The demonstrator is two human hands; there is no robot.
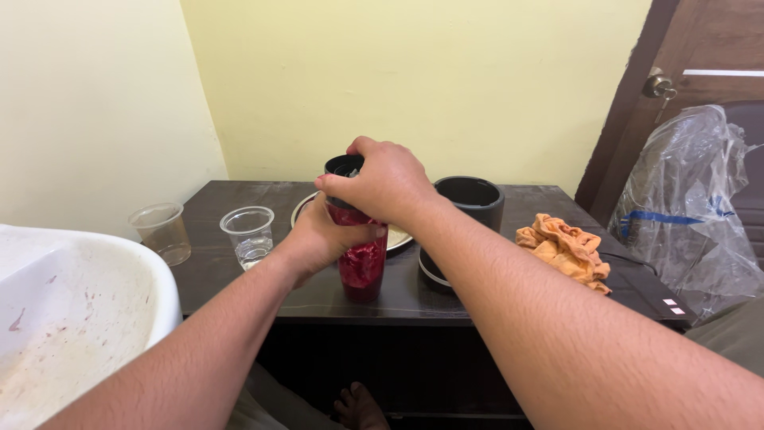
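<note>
A clear blender jar (364, 267) holding dark red pulp stands on the dark table (509, 279) near its front edge. My left hand (322, 235) wraps around the jar's side. My right hand (382, 181) grips the black blade cap (342, 167) on top of the jar. Just right of the jar sits the black blender base (469, 199). Behind the jar lies a steel plate (398, 237), mostly hidden by my hands.
Two clear plastic cups (248, 233) (161, 231) stand at the table's left, each with a little water. An orange cloth (567, 248) lies at the right. A white basin (72, 310) is at the lower left, a plastic-wrapped object (688, 207) and a wooden door at the right.
</note>
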